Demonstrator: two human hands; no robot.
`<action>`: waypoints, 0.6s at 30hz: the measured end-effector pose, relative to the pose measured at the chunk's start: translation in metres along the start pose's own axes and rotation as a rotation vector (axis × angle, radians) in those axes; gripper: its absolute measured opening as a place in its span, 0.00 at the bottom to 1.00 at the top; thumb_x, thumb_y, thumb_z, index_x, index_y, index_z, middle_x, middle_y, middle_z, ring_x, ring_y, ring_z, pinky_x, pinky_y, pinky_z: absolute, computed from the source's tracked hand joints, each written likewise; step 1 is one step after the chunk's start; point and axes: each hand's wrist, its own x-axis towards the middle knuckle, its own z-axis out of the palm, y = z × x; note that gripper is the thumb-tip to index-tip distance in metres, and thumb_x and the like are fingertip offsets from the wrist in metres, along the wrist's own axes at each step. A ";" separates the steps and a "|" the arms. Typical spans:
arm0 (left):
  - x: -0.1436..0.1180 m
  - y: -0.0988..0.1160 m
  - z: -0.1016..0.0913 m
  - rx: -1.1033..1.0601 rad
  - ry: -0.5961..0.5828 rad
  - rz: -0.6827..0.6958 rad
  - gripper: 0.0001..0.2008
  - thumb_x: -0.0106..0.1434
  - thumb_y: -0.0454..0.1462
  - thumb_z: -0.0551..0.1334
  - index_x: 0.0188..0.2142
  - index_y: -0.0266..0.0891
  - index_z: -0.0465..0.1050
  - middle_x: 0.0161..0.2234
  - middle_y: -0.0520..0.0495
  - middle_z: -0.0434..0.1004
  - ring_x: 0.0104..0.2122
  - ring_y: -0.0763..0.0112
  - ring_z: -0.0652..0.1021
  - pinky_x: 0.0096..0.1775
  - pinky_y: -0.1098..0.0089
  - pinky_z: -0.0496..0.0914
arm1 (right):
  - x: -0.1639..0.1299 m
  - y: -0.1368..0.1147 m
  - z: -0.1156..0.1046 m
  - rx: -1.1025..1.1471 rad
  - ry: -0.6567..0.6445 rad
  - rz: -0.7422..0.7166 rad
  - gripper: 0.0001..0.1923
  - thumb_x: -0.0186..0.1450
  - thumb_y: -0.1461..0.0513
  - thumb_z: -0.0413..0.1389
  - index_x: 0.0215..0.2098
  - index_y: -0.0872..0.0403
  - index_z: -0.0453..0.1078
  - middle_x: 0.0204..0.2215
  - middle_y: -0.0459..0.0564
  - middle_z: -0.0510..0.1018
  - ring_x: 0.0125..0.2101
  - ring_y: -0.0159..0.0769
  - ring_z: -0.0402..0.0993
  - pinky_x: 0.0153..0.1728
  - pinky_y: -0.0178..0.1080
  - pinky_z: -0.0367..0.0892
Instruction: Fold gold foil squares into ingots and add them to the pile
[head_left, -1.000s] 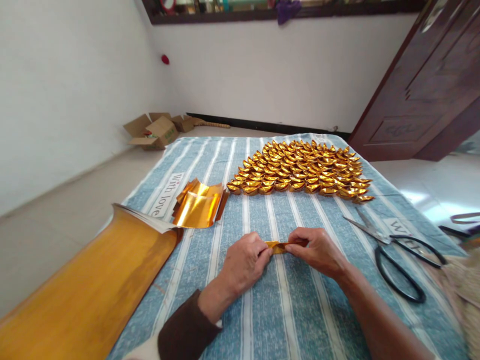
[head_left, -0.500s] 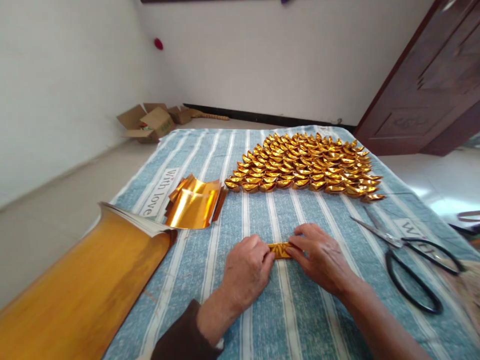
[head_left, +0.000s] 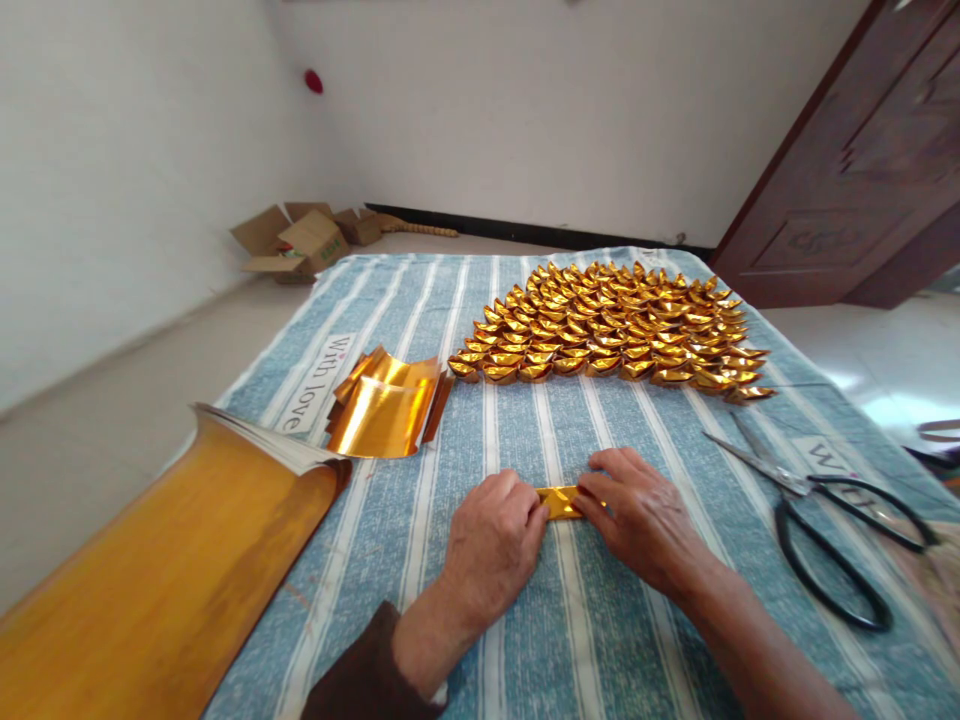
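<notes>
We are pressing a small folded strip of gold foil paper (head_left: 560, 501) flat against the blue-and-white striped cloth surface (head_left: 525, 430), our left hand (head_left: 491, 545) and right hand (head_left: 641, 515) each pinching one end of it. Beyond the strip, a big batch of finished gold paper ingots (head_left: 607, 335) is lying in rows. Left of the strip, curled gold foil sheets (head_left: 382, 410) are waiting unfolded; right of it, black-handled scissors (head_left: 825, 515) are lying idle.

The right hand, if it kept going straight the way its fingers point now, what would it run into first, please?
The right hand points left across the striped cloth, pressing the folded gold paper. Right beyond that strip are the left hand's fingertips, so it would likely meet those first.
</notes>
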 end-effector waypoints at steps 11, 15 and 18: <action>0.000 0.001 0.002 0.032 -0.008 -0.011 0.08 0.62 0.32 0.60 0.26 0.38 0.67 0.27 0.48 0.69 0.29 0.67 0.70 0.31 0.67 0.66 | 0.001 0.000 0.002 -0.024 0.021 -0.012 0.08 0.66 0.63 0.56 0.29 0.55 0.73 0.33 0.52 0.74 0.36 0.40 0.68 0.37 0.40 0.63; 0.001 0.001 0.002 0.034 -0.022 -0.018 0.08 0.63 0.33 0.61 0.26 0.38 0.68 0.28 0.48 0.69 0.29 0.67 0.71 0.31 0.67 0.66 | 0.001 0.000 0.002 -0.055 0.024 -0.017 0.09 0.66 0.62 0.56 0.27 0.54 0.72 0.32 0.51 0.73 0.35 0.39 0.67 0.36 0.40 0.61; 0.003 0.002 0.001 0.039 -0.037 -0.022 0.08 0.63 0.33 0.61 0.26 0.38 0.68 0.27 0.49 0.69 0.29 0.67 0.71 0.31 0.67 0.65 | 0.001 0.000 0.002 -0.072 0.025 -0.025 0.09 0.66 0.62 0.56 0.28 0.54 0.72 0.31 0.51 0.73 0.35 0.39 0.66 0.36 0.39 0.60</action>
